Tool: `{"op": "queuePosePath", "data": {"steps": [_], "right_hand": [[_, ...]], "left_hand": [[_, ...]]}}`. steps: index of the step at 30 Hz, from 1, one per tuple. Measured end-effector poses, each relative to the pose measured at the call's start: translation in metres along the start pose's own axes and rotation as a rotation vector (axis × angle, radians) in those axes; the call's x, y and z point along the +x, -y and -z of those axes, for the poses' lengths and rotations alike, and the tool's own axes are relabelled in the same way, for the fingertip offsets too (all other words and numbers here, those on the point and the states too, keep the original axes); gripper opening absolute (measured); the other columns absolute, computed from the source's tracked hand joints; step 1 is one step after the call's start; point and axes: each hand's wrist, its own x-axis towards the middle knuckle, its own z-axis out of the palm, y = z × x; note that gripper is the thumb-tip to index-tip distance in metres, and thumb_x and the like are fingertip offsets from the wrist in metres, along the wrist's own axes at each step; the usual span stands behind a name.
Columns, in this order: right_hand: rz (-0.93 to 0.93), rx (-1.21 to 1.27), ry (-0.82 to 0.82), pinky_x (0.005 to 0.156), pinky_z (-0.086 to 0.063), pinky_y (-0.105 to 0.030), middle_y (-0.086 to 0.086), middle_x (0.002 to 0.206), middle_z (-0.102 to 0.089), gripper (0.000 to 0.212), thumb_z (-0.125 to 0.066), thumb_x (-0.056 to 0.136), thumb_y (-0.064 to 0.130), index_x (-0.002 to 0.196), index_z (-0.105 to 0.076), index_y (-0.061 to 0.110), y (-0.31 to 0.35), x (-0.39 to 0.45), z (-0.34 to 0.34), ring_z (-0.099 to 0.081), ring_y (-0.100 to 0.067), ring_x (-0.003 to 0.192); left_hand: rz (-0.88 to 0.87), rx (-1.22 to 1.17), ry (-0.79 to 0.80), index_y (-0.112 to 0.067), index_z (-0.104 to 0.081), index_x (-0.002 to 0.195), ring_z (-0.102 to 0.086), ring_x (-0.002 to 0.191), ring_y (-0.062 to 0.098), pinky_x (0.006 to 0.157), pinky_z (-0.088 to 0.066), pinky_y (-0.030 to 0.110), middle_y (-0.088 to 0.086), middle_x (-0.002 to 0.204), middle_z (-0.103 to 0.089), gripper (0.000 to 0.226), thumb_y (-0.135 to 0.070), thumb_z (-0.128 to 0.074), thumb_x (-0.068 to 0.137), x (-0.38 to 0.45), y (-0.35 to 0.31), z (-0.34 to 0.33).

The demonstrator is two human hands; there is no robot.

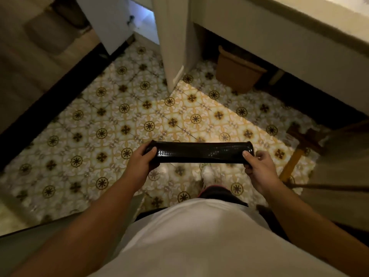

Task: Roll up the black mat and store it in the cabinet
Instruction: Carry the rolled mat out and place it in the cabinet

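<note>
The black mat (199, 152) is rolled into a glossy tube and held level in front of my body, above the patterned floor. My left hand (142, 161) grips its left end, thumb on top. My right hand (257, 166) grips its right end the same way. Ahead at the top left stands a white cabinet (111, 23) with a dark knob and a lit opening beside it. Whether its door stands open I cannot tell.
A pale upright panel (173, 47) rises ahead in the middle. A brown bin (235, 70) sits under the counter (279, 31) on the right. A wooden-handled tool (293, 158) leans at the right. A dark baseboard (50, 100) runs along the left.
</note>
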Motion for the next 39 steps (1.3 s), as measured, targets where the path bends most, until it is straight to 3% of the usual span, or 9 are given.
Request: {"op": "queuePosePath", "data": {"steps": [7, 11, 15, 17, 19, 24, 32, 39], "right_hand": [[0.006, -0.222, 0.259, 0.046, -0.034, -0.024, -0.006, 0.08, -0.047, 0.027, -0.067, 0.087, 0.016, 0.1, -0.043, 0.018, 0.092, 0.101, -0.059, -0.047, -0.011, 0.059], [0.041, -0.337, 0.4, 0.043, -0.034, -0.023, -0.007, 0.08, -0.045, 0.027, -0.067, 0.087, 0.017, 0.093, -0.041, 0.018, 0.127, 0.141, -0.114, -0.047, -0.012, 0.059], [0.044, -0.411, 0.503, 0.043, -0.031, -0.023, -0.007, 0.077, -0.045, 0.028, -0.066, 0.088, 0.015, 0.097, -0.039, 0.013, 0.146, 0.168, -0.182, -0.045, -0.012, 0.057], [0.051, -0.454, 0.552, 0.043, -0.03, -0.024, -0.007, 0.075, -0.046, 0.028, -0.065, 0.088, 0.014, 0.098, -0.039, 0.013, 0.152, 0.179, -0.219, -0.044, -0.013, 0.056], [0.06, -0.494, 0.581, 0.042, -0.033, -0.024, -0.007, 0.075, -0.05, 0.026, -0.065, 0.087, 0.013, 0.096, -0.041, 0.015, 0.155, 0.19, -0.259, -0.045, -0.013, 0.055], [0.069, -0.552, 0.661, 0.044, -0.035, -0.025, -0.008, 0.078, -0.054, 0.026, -0.068, 0.086, 0.016, 0.097, -0.044, 0.015, 0.167, 0.212, -0.355, -0.047, -0.013, 0.055], [0.046, -0.601, 0.672, 0.046, -0.04, -0.024, -0.011, 0.085, -0.057, 0.031, -0.068, 0.085, 0.017, 0.106, -0.046, 0.012, 0.19, 0.23, -0.491, -0.051, -0.013, 0.058], [0.064, -0.606, 0.672, 0.044, -0.041, -0.026, -0.009, 0.079, -0.059, 0.024, -0.071, 0.082, 0.013, 0.094, -0.051, 0.019, 0.212, 0.277, -0.589, -0.053, -0.012, 0.052]], "left_hand": [[0.028, -0.285, -0.23, -0.025, -0.06, 0.117, -0.064, 0.101, 0.026, 0.076, -0.055, 0.04, 0.006, 0.118, -0.061, 0.025, -0.017, -0.057, 0.094, 0.024, -0.035, -0.011], [-0.015, -0.401, -0.34, -0.02, -0.056, 0.125, -0.067, 0.096, 0.025, 0.072, -0.056, 0.039, 0.009, 0.119, -0.062, 0.037, -0.009, -0.06, 0.09, 0.037, -0.046, -0.001], [-0.05, -0.446, -0.349, -0.044, -0.063, 0.115, -0.066, 0.104, 0.028, 0.076, -0.056, 0.039, 0.005, 0.12, -0.062, 0.045, -0.007, -0.061, 0.089, 0.052, -0.061, 0.029], [-0.058, -0.481, -0.348, -0.042, -0.065, 0.114, -0.067, 0.103, 0.028, 0.075, -0.057, 0.038, 0.004, 0.116, -0.063, 0.044, -0.006, -0.062, 0.089, 0.063, -0.07, 0.05], [-0.062, -0.512, -0.381, -0.035, -0.066, 0.114, -0.069, 0.098, 0.026, 0.073, -0.059, 0.04, 0.005, 0.111, -0.064, 0.041, -0.004, -0.063, 0.087, 0.079, -0.079, 0.075], [-0.057, -0.547, -0.443, -0.026, -0.067, 0.099, -0.066, 0.095, 0.028, 0.087, -0.054, 0.053, 0.009, 0.112, -0.06, 0.028, -0.002, -0.061, 0.088, 0.122, -0.113, 0.134], [-0.052, -0.58, -0.492, -0.02, -0.067, 0.104, -0.066, 0.101, 0.032, 0.077, -0.057, 0.046, 0.012, 0.118, -0.061, 0.014, -0.016, -0.058, 0.093, 0.177, -0.181, 0.226], [-0.054, -0.537, -0.513, -0.023, -0.063, 0.103, -0.063, 0.103, 0.033, 0.07, -0.057, 0.041, 0.009, 0.113, -0.06, 0.025, -0.003, -0.061, 0.089, 0.243, -0.236, 0.275]]}}
